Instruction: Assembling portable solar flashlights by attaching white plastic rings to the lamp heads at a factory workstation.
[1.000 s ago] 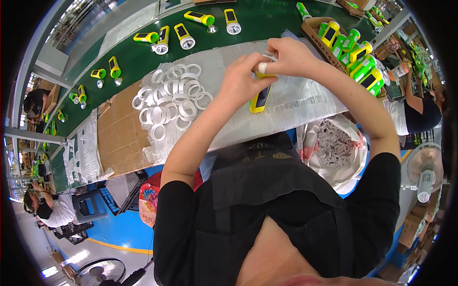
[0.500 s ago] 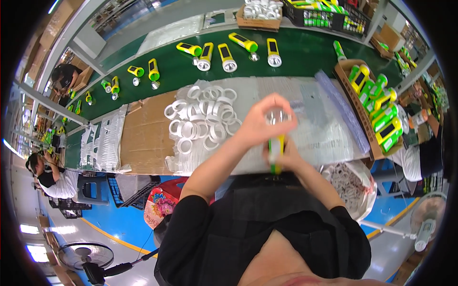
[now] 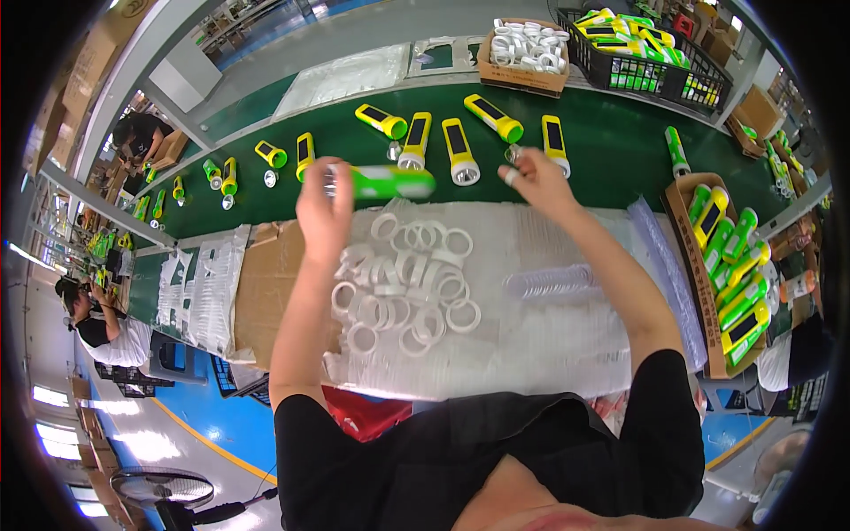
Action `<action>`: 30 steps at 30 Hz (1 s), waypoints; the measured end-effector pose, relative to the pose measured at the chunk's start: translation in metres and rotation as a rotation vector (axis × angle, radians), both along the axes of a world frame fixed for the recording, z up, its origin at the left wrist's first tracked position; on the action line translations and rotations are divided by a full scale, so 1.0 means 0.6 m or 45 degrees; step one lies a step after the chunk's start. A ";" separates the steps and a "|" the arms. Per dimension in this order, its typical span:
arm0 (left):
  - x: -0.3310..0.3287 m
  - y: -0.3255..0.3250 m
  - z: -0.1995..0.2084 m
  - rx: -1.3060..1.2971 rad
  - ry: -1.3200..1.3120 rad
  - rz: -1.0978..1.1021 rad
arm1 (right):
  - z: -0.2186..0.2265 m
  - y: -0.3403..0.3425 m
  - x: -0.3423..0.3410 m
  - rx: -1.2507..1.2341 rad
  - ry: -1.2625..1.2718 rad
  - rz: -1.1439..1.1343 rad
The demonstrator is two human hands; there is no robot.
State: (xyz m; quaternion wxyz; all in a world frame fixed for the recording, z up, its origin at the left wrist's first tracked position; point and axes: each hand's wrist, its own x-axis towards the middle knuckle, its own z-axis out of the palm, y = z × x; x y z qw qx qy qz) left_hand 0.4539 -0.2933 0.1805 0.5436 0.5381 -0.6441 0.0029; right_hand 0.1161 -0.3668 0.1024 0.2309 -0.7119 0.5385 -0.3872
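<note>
My left hand (image 3: 324,212) is closed round the clear head end of a green flashlight (image 3: 394,182), held sideways above the belt's near edge and smeared by motion. Over the belt, my right hand (image 3: 542,184) has thumb and forefinger apart at a small shiny lamp head (image 3: 512,154). That lamp head lies by the tip of a yellow flashlight (image 3: 492,117) with a dark panel; whether my fingertips touch it I cannot tell. A heap of white rings (image 3: 412,279) lies between my forearms. Beside it are nested clear discs (image 3: 553,281) in a row.
A green belt (image 3: 611,133) runs across, bearing several yellow flashlights with loose lamp heads. At right stands a carton (image 3: 695,274) full of flashlights, beside a rolled plastic sheet (image 3: 666,283). Behind the belt are a box of white rings (image 3: 522,80) and a black crate (image 3: 620,69).
My hands have parted from in front of my body. The left has carried the flashlight leftward; the right has reached forward to the belt. The view has shifted.
</note>
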 end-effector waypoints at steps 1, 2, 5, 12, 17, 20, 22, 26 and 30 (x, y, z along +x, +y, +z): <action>0.031 -0.032 -0.016 0.048 0.027 0.118 | 0.014 -0.036 0.002 -0.136 0.290 -0.135; 0.045 -0.068 -0.035 0.081 0.058 0.174 | 0.008 -0.071 -0.002 -0.183 0.429 -0.235; 0.102 -0.159 -0.113 -0.088 -0.285 0.315 | -0.010 -0.151 0.017 -0.191 0.639 -0.353; 0.068 -0.199 -0.119 0.154 -0.657 0.014 | 0.020 -0.162 0.008 0.074 0.539 -0.310; -0.127 -0.105 0.010 -0.050 -0.799 -0.541 | 0.137 -0.014 -0.057 0.198 0.091 0.184; -0.186 -0.035 0.039 0.055 -0.816 -0.880 | 0.179 0.093 -0.081 0.065 -0.015 0.694; -0.201 0.021 0.034 0.545 -0.637 -1.115 | 0.194 0.168 -0.076 -0.145 0.148 0.652; -0.211 0.106 -0.002 0.531 -0.330 -0.956 | 0.170 0.290 -0.063 -0.957 0.350 -0.022; -0.231 0.194 -0.027 0.477 -0.140 -0.903 | 0.099 0.403 -0.021 0.110 -0.047 0.024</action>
